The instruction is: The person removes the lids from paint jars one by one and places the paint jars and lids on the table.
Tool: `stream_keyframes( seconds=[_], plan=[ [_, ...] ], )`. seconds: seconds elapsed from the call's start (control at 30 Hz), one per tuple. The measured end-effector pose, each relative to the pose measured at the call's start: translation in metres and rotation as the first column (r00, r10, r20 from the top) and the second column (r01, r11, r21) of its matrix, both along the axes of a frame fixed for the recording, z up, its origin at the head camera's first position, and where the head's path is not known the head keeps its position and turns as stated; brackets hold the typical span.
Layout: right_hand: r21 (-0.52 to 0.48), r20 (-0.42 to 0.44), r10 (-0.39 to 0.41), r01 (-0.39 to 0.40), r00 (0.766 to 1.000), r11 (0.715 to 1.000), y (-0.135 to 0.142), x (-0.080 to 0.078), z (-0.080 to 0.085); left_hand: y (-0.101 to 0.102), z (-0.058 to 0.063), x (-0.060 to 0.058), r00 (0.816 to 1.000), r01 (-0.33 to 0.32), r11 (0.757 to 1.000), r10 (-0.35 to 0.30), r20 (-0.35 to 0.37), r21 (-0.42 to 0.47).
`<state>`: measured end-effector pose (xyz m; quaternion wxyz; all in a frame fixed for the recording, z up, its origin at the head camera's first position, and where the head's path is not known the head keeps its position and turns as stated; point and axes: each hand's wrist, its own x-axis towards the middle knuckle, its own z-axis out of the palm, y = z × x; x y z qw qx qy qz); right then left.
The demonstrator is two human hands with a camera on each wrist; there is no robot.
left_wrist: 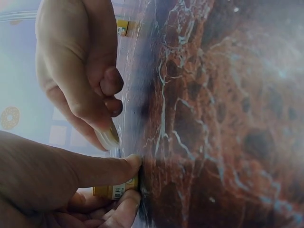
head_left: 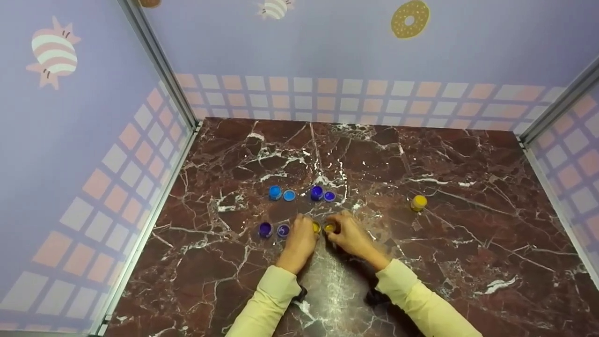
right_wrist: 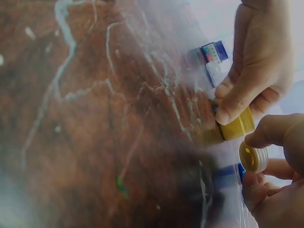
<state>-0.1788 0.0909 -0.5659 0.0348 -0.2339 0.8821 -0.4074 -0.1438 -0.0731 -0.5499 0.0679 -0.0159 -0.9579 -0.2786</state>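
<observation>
A small yellow paint jar (right_wrist: 239,125) stands on the table, its mouth uncovered, and my left hand (head_left: 301,236) grips it between thumb and fingers. Its printed label faces the left wrist camera. Just to the right, my right hand (head_left: 348,234) pinches the jar's round lid (right_wrist: 252,157) by the rim, tilted, with yellow paint on its inner face. A narrow gap separates lid and jar. Left of my left hand are an uncovered purple paint jar (head_left: 265,229) and its lid (head_left: 283,230), lying inner side up.
Farther back stand an uncovered light blue jar (head_left: 274,193) with its lid (head_left: 289,195) beside it, and a dark blue jar (head_left: 317,192) with its lid (head_left: 329,196). Another yellow jar (head_left: 419,202) stands to the right. Panels wall in the marbled table (head_left: 468,262) at back and sides.
</observation>
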Motion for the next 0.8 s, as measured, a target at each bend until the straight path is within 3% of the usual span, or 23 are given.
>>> stream_keyframes(
  seconds=[0.4,0.8],
  plan=[
    [0.054,-0.078,0.048,-0.043,0.996,0.998,-0.0002,0.0011,-0.0062,0.0017,-0.0021,-0.0022,1.000,-0.014,1.000,0.014,0.009,0.003],
    [0.009,-0.078,0.074,-0.074,0.994,0.997,0.0041,-0.0036,-0.0100,0.0017,-0.0006,-0.0031,1.000,-0.012,1.000,0.012,0.020,0.026]
  ],
)
